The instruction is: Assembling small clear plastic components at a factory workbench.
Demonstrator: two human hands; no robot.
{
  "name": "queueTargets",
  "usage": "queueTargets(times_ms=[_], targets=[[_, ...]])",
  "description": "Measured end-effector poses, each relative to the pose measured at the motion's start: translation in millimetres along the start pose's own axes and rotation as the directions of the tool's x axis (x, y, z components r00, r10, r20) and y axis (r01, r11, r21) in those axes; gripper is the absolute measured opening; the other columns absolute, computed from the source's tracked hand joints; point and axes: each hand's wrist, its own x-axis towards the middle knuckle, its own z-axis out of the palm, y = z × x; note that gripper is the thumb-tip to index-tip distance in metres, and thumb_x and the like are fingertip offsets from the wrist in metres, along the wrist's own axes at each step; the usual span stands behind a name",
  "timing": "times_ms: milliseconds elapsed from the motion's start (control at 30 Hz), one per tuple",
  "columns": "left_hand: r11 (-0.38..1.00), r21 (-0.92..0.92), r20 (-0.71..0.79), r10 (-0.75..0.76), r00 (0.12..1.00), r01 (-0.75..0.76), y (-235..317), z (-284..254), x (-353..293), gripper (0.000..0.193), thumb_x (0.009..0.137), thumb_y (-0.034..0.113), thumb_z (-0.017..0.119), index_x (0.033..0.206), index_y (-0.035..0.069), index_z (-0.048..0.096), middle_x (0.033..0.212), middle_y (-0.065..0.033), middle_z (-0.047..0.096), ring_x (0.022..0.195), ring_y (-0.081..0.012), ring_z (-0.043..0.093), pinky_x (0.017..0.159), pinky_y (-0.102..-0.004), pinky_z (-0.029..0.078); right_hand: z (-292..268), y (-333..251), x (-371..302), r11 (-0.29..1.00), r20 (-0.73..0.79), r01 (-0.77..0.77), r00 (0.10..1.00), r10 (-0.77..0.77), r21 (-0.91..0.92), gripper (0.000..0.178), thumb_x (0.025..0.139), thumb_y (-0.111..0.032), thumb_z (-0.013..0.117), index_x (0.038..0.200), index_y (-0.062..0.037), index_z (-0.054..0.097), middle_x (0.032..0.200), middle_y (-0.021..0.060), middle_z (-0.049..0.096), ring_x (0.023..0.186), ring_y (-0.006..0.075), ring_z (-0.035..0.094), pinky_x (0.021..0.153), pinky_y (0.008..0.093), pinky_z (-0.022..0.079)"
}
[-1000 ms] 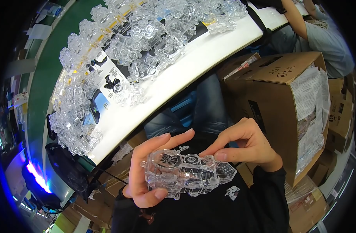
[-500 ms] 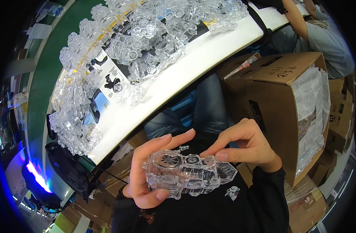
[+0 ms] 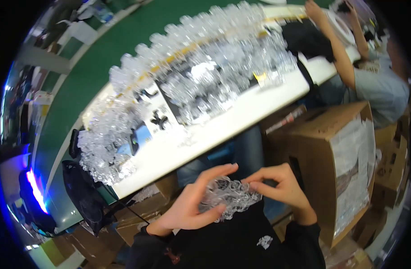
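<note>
A clear plastic toy vehicle (image 3: 230, 199), blurred by motion, is held in front of my dark top. My left hand (image 3: 192, 201) grips its left end, the thumb on the near side and the fingers along the far side. At the upper right edge, my right hand (image 3: 282, 186) pinches it between thumb and fingertips. Whether the right fingers also hold some small part cannot be made out. Beyond my hands, many similar clear pieces (image 3: 205, 74) are heaped on the white table (image 3: 205, 134).
An open cardboard box (image 3: 311, 157) with paper in it stands to my right, with more cartons (image 3: 389, 161) behind. At the table's left end is a black bag (image 3: 82, 193). A co-worker's arm (image 3: 338, 49) reaches over the table at the far right.
The view has shifted, so the table sits lower and further right. The toy vehicle has turned and tilted in my hands, its wheeled side no longer showing plainly. Both hands remain on it.
</note>
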Motion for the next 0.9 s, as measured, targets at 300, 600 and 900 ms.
queueTargets(times_ms=[300,600,900], targets=[[0.926,0.371,0.151,-0.137,0.979,0.072,-7,10,3,0.063,0.081,0.019,0.055,0.135,0.007,0.024,0.129,-0.0162,0.041,0.07,-0.0267,0.064,0.067,-0.0335,0.051,2,31,-2,0.976,0.159,-0.026,0.985,0.061,-0.217,0.02,0.078,-0.011,0.061,0.094,-0.0004,0.064,0.071,0.0089,0.065,0.063,0.0095,0.06,0.059,0.0221,0.047],[0.871,0.49,0.141,-0.031,0.99,-0.043,-26,13,-1,0.063,0.082,0.022,0.054,0.135,0.007,0.023,0.134,-0.0199,0.033,0.067,-0.0292,0.064,0.067,-0.0334,0.053,11,42,-3,0.986,0.14,-0.035,0.988,0.059,-0.163,0.024,0.078,-0.013,0.062,0.097,0.0015,0.063,0.072,0.0086,0.066,0.064,0.009,0.061,0.06,0.0217,0.047],[0.681,0.731,0.122,-0.067,0.99,-0.044,-30,41,4,0.062,0.081,0.03,0.055,0.132,0.007,0.026,0.134,-0.0259,0.029,0.061,-0.0385,0.06,0.056,-0.0389,0.052,19,77,-1,0.989,0.044,-0.064,0.997,0.07,-0.135,0.023,0.073,-0.013,0.061,0.092,0.0003,0.064,0.07,0.0097,0.065,0.063,0.0112,0.061,0.06,0.0245,0.047]])
